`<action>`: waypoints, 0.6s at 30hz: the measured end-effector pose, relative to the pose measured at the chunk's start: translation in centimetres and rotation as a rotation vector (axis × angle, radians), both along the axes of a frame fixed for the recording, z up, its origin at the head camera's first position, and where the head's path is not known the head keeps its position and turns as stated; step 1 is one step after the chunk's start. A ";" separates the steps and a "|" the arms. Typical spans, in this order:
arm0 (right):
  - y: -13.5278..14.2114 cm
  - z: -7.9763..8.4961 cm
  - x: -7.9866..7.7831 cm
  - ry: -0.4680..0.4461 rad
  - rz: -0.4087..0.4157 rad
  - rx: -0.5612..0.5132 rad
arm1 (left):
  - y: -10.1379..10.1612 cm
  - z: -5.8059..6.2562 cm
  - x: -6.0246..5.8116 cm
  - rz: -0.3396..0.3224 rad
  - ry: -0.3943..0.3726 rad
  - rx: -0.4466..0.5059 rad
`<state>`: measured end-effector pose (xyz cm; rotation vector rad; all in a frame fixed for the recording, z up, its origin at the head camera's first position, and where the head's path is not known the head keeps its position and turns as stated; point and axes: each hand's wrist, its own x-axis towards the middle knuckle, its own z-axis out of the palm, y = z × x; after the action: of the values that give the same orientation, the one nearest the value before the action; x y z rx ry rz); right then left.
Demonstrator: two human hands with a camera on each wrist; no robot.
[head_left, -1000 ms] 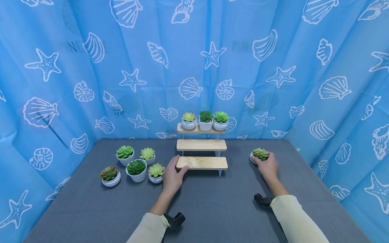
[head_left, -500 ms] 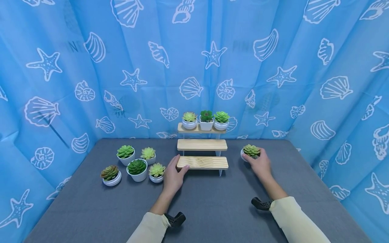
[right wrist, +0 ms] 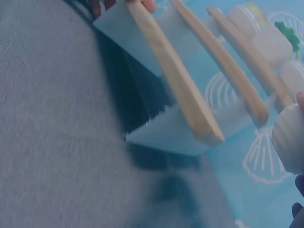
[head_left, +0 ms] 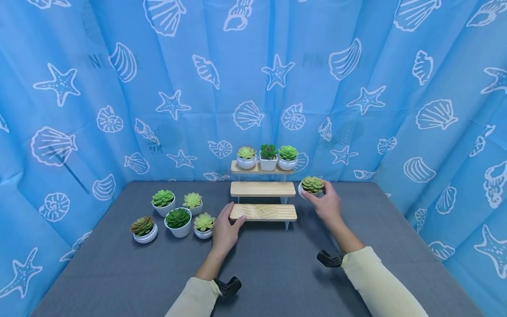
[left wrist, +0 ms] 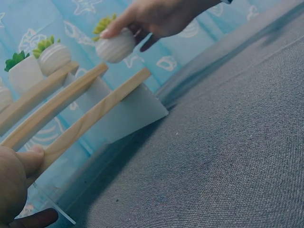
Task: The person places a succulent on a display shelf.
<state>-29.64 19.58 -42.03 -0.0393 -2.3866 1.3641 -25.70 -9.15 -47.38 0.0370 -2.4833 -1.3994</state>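
Note:
My right hand (head_left: 326, 204) grips a potted succulent (head_left: 312, 185) in a ribbed white pot, held in the air just right of the middle step. In the left wrist view that white pot (left wrist: 115, 46) hangs clear of the table, beyond the ends of the boards. My left hand (head_left: 225, 229) holds the left end of the lowest wooden step (head_left: 264, 212), thumb on its front edge. The tiered stand also has a bare middle step (head_left: 263, 189) and a top step (head_left: 261, 169). On the top one stand three potted succulents, the middle one (head_left: 268, 157) in a square pot.
Several potted succulents stand left of the stand on the grey tabletop, among them a dark green one (head_left: 178, 222) and a reddish one (head_left: 144, 229). A pale green one (head_left: 203, 225) sits close beside my left hand. A blue shell-print curtain (head_left: 253, 88) hangs behind.
My right hand has lifted the potted succulent off the table at the right and carried it left and up, toward the stand. The left hand has stayed on the lowest step.

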 end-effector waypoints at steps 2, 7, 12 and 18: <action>-0.5 0.3 -0.1 -0.001 0.017 0.003 | 0.0 0.0 0.0 0.002 -0.003 -0.002; -1.6 1.1 -0.4 0.012 0.043 -0.005 | 0.0 -0.1 -0.1 0.001 -0.007 -0.007; -2.5 1.5 -0.8 0.013 0.069 0.003 | 0.0 -0.2 -0.1 0.003 0.003 -0.015; -3.2 1.8 -1.4 -0.026 0.092 0.036 | -0.1 -0.4 -0.1 -0.001 0.000 -0.018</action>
<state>-30.99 16.42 -40.26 0.0642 -2.4617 1.3688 -25.83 -9.29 -47.78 0.0318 -2.4955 -1.3773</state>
